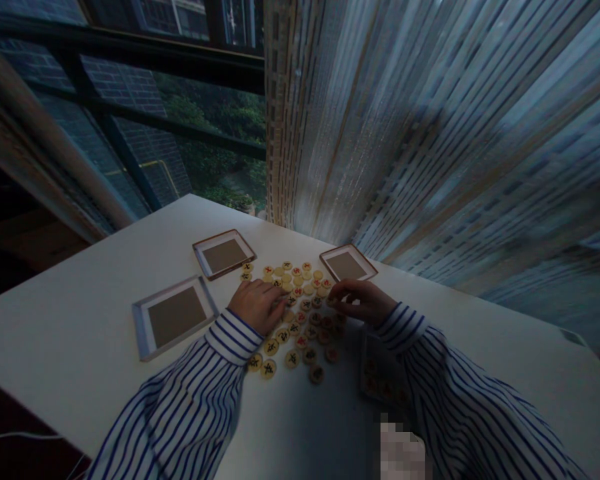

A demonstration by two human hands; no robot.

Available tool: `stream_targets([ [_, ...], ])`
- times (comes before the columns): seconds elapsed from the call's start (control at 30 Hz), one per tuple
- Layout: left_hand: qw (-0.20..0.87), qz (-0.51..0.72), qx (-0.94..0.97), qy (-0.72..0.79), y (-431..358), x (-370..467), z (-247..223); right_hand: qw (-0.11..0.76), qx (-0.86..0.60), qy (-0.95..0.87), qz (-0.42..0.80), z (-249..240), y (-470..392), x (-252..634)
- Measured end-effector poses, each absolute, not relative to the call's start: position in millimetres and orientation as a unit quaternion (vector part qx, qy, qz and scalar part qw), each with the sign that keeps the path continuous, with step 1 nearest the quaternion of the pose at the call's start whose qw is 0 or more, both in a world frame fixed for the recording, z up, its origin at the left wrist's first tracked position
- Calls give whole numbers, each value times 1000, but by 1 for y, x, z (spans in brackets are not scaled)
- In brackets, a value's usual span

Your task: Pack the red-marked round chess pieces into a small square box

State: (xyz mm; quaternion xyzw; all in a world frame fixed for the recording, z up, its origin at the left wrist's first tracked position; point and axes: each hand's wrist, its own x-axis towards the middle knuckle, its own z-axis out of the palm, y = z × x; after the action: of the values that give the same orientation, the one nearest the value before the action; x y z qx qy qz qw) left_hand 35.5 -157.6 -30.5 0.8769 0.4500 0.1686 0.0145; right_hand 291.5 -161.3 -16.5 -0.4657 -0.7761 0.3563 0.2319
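Note:
Many round wooden xiangqi pieces, marked in black or red characters, lie scattered between my hands on a white table. Some show a blank back. My left hand rests palm down over the left side of the spread, fingers extended and touching pieces. My right hand is at the spread's right edge, with thumb and fingers pinched around what looks like one piece, mostly hidden by the fingertips. Below my right forearm stands a shallow box with several red-marked pieces in it, partly covered by the sleeve.
Three shallow open box halves surround the pieces: a larger one at left, one at back left, and one at back right. The white table borders a window and a striped curtain.

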Motion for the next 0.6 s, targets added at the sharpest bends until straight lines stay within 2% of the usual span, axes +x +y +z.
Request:
stream_targets([
  [0.1,13,179,876,448,-158,36,-30,200,-460,-831,242,-20,-161,291],
  [0.23,24,163,878,449,-158,36,-29,126,-439,-876,156,-23,-161,288],
  [0.4,27,152,878,453,-153,34,-33,39,-436,-892,113,-18,-163,283],
  [0.6,59,129,897,419,-150,31,-39,2,-425,-901,90,-13,-166,280],
])
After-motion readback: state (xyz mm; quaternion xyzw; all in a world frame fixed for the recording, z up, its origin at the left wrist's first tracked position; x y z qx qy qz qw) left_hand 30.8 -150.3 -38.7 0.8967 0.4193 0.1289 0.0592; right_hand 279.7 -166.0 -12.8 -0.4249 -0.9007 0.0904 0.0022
